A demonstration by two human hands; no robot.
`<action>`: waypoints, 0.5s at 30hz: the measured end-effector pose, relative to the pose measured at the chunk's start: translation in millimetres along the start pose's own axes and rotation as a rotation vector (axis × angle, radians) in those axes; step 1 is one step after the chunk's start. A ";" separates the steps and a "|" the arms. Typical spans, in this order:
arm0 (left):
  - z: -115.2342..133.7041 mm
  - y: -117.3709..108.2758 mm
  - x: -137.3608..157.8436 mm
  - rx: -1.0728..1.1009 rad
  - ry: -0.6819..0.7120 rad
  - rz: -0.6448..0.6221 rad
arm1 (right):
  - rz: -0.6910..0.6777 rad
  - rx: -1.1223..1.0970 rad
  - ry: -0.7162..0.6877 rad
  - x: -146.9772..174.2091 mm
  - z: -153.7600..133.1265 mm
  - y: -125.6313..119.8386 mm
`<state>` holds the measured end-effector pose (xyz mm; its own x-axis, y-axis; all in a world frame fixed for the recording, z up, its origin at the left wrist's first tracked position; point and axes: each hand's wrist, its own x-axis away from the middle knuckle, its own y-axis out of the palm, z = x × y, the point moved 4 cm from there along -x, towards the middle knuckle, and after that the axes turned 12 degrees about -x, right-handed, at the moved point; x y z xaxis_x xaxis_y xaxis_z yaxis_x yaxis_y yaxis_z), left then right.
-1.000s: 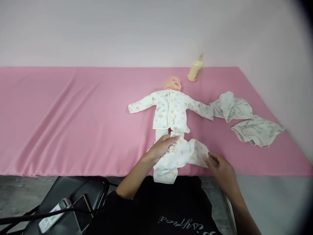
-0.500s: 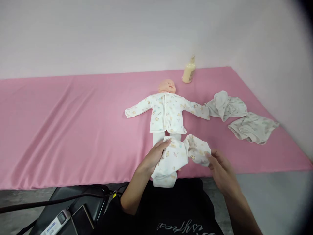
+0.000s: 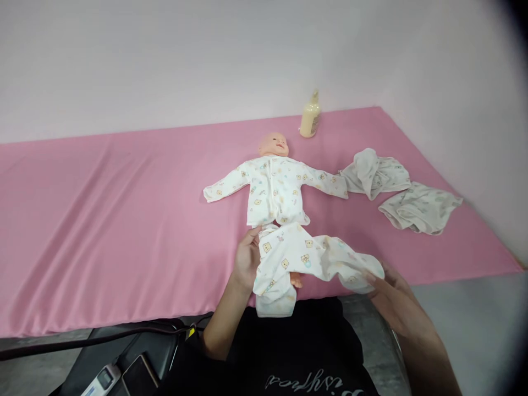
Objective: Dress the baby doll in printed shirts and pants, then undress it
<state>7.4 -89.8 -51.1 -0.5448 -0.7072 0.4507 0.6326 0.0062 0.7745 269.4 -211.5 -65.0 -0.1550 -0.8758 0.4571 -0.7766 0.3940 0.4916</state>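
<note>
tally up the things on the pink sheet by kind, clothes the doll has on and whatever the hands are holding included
Doll: 1
Printed top: 1
Printed trousers: 1 pair
Pump bottle: 1
Crumpled cloth heaps: 2
Total: 6, counting the trousers as one and each heap as one
</note>
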 end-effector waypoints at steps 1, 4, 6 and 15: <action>-0.4 -0.3 -0.4 -0.013 0.002 -0.013 | 0.033 -0.001 -0.013 0.4 0.0 1.6; -2.7 -2.3 -1.4 -0.090 -0.015 -0.066 | 0.113 -0.012 -0.050 0.9 -1.4 9.5; -6.8 -4.3 -1.5 -0.174 -0.086 -0.086 | 0.132 -0.008 -0.049 1.3 -1.8 14.7; -15.2 7.7 3.5 -0.641 -0.206 -0.119 | 0.253 -0.192 -0.221 5.2 -18.2 17.8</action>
<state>18.7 -103.0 -50.3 -0.6845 -0.5277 0.5030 0.7282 -0.5281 0.4368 265.8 -203.9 -40.4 -0.4715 -0.7747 0.4213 -0.5719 0.6323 0.5227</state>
